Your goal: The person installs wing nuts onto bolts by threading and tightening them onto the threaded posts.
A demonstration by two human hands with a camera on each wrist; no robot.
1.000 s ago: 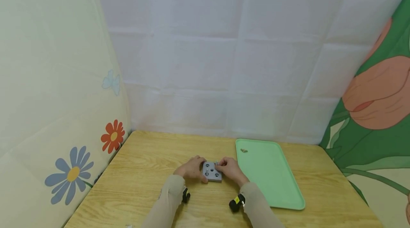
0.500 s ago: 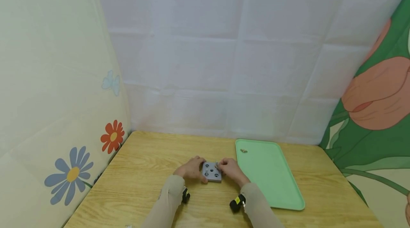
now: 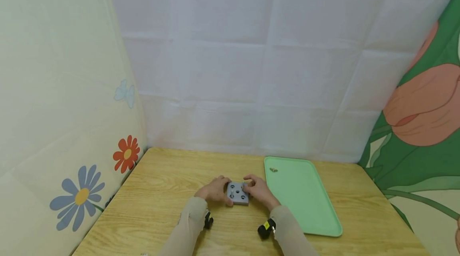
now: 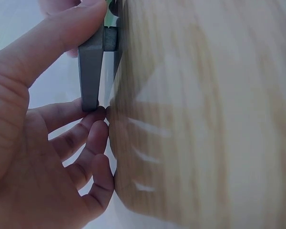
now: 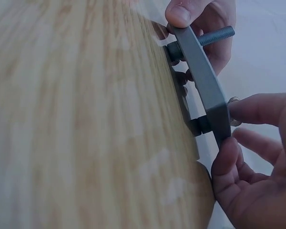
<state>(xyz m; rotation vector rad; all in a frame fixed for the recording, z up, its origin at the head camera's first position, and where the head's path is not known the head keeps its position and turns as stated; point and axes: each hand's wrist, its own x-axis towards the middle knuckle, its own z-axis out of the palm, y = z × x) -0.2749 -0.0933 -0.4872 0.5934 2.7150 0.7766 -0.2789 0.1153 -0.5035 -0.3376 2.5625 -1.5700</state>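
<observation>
Wood-grained tabletop (image 3: 172,168) beneath a flat, holed grey plate (image 3: 237,196)

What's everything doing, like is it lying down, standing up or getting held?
Metal plate: held, propped above the table on bolt heads
Tall bolt: standing up through the metal plate
Small metal piece: touched, partly hidden
Green tray: lying flat
Brass bits: lying on the green tray
Left grip: holding the metal plate
Right grip: touching the small metal piece

Both sleeves (image 3: 187,224) are beige, the wrist cameras (image 3: 263,231) black, the right yellow-marked.
</observation>
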